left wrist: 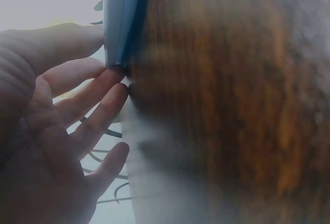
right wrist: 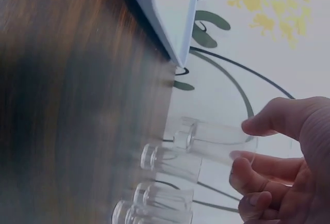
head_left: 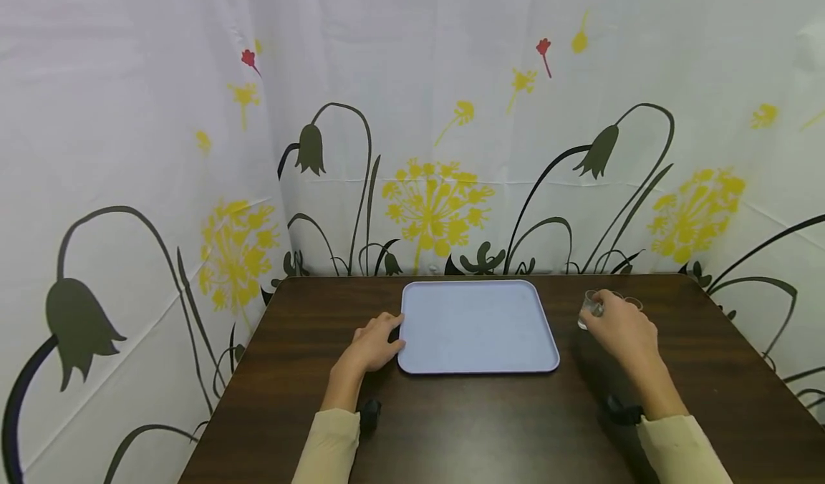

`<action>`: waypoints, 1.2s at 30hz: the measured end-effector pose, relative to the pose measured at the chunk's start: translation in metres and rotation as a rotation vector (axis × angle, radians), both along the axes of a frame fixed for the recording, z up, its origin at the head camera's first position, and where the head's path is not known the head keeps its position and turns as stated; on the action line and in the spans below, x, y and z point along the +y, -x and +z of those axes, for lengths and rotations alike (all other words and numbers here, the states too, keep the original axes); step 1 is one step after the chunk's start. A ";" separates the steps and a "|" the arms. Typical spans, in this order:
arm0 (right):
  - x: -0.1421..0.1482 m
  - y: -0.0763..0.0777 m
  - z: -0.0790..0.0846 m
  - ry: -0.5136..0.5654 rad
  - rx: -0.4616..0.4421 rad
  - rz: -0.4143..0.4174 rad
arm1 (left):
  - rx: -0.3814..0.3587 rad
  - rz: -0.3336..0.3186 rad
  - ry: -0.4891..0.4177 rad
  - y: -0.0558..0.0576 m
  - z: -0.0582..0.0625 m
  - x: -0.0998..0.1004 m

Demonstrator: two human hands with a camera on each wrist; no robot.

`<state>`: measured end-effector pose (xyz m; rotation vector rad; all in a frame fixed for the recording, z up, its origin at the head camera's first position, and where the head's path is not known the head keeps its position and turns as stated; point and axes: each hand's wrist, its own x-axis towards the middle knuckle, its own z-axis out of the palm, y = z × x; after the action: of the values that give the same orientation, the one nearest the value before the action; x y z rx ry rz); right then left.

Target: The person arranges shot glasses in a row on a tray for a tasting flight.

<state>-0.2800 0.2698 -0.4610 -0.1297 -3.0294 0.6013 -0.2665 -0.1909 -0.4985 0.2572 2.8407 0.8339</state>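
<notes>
A pale blue rectangular tray (head_left: pixel 477 326) lies on the dark wooden table. My left hand (head_left: pixel 372 343) is at its left edge, the thumb and fingertips against the rim; in the left wrist view the fingers (left wrist: pixel 100 105) are spread and fairly straight. To the right of the tray, my right hand (head_left: pixel 621 326) pinches a small clear shot glass (head_left: pixel 588 310) near its rim between thumb and fingers. That glass (right wrist: pixel 216 139) looks slightly raised off the table in the right wrist view. Several similar glasses (right wrist: pixel 178 163) stand close beside it, mostly hidden by the hand in the head view.
The wooden table (head_left: pixel 477 427) reaches back to a white curtain (head_left: pixel 412 61) printed with flowers. Dark wrist cameras (head_left: pixel 624 411) sit below both wrists, close above the tabletop. A gap of bare table separates the tray from the glasses.
</notes>
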 end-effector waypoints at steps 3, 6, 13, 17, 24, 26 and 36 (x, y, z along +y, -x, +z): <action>-0.006 0.001 0.001 0.015 0.028 -0.003 | -0.004 -0.004 -0.019 0.001 0.002 -0.002; -0.010 0.001 0.001 0.022 0.054 0.001 | -0.016 -0.025 -0.052 0.014 -0.015 -0.010; -0.022 0.003 0.002 0.019 0.128 0.023 | -0.029 -0.084 -0.128 0.030 -0.037 -0.021; -0.033 0.004 0.004 0.016 0.153 0.029 | -0.050 -0.066 -0.136 0.032 -0.039 -0.019; -0.050 0.010 -0.003 0.035 0.173 0.042 | -0.081 -0.088 -0.134 0.055 -0.080 -0.029; -0.056 0.011 -0.006 0.047 0.172 0.048 | -0.096 -0.091 -0.149 0.057 -0.086 -0.032; -0.085 0.017 -0.011 0.164 0.157 0.139 | -0.075 -0.135 -0.157 0.039 -0.059 -0.025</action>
<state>-0.2974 0.1849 -0.4717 0.1180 -2.8519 0.8294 -0.3054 -0.2161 -0.5578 0.4230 2.6579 1.0153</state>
